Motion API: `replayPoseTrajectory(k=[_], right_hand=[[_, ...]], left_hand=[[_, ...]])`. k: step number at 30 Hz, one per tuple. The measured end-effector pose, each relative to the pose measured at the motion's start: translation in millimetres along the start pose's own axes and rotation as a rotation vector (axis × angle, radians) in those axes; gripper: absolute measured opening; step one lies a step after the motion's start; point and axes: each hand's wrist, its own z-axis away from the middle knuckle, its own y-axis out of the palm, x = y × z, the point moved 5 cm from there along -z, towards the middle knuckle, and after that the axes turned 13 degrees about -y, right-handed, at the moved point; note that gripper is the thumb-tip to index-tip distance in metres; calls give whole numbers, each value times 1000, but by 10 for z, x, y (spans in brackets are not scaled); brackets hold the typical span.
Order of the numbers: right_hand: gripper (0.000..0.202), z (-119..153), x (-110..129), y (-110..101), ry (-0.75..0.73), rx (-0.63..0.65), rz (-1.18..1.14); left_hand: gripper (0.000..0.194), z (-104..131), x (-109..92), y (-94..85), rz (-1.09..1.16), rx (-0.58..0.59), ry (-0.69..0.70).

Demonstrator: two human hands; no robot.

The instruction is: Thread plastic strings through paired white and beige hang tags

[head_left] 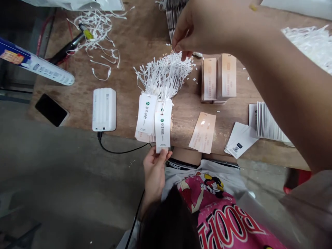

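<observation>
Pinching 草本初色 tag (green logo): left fingers.

the white tag bears green and black print; the strings are white, the fanned cards peach, the table brown.

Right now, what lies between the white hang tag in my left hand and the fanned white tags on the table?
In the head view, a small fan of peach hang tags lies on the wooden table.
</observation>
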Motion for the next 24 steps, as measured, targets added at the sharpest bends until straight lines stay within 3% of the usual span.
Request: replayPoseTrajectory(k=[4, 13, 24], right_hand=[[21, -115, -65, 62, 22, 48, 16], [21, -305, -97, 137, 48, 88, 8], [24, -467, -169, 126, 10, 75, 62]], left_hand=[[36, 6, 57, -9, 59, -31, -49], [48, -49, 28, 24, -108, -108, -27], [50, -58, 1, 99, -133, -72, -9]])
